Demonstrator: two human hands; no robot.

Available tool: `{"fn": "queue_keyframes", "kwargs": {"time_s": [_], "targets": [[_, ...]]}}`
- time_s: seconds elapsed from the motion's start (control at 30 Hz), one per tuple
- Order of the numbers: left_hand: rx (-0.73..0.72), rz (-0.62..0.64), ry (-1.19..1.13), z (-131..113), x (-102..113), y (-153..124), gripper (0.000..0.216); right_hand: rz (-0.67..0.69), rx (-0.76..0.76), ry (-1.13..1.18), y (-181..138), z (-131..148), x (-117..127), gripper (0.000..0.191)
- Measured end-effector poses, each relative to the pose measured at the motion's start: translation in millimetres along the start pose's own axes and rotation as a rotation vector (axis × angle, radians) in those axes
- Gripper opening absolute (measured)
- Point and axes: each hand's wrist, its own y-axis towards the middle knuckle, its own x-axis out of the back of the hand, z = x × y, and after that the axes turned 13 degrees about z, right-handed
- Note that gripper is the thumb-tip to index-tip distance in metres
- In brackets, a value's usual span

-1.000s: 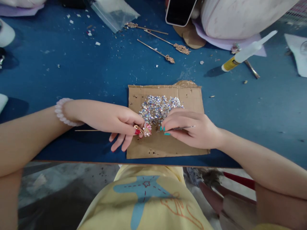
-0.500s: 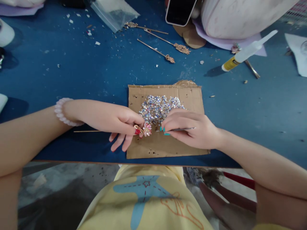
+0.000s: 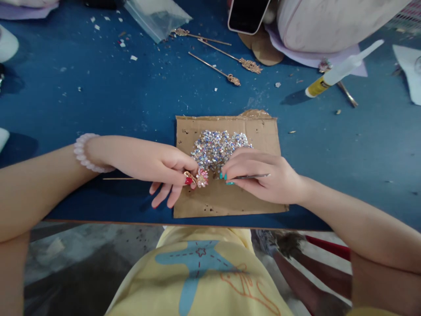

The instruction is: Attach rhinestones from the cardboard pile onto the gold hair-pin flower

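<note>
Pinched between the thumb and fingers of my left hand [image 3: 167,169] is a gold hairpin [image 3: 120,178]. Its ornate head carries a pink flower [image 3: 202,177], and its long thin stem runs out to the left under the hand. My right hand [image 3: 259,173] is closed on a thin dark pen-like tool [image 3: 251,176], whose tip points left, a short way from the flower. Beneath both hands lies a piece of brown cardboard [image 3: 237,202], where a heap of small glittering rhinestones [image 3: 215,147] is spread just beyond my fingers.
Several gold hairpins [image 3: 215,68] lie farther back on the blue table [image 3: 131,101], near a clear plastic bag [image 3: 158,19] and a phone [image 3: 248,15]. At the right stand a glue bottle [image 3: 329,79] and a pale bag [image 3: 329,26]. A brush [image 3: 347,94] lies close by.
Almost nothing differs. Both hands keep their grip and place; the tool in my right hand shows at most a very slight shift.
</note>
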Motion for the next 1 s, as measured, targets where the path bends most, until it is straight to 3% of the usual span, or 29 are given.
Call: {"fn": "queue_keyframes", "kwargs": {"time_s": [1.0], "targets": [[-0.004, 0.006, -0.004, 1.7, 0.1, -1.4, 0.017, 0.000, -0.003, -0.007, 1.0, -0.2, -3.4, 0.014]]}}
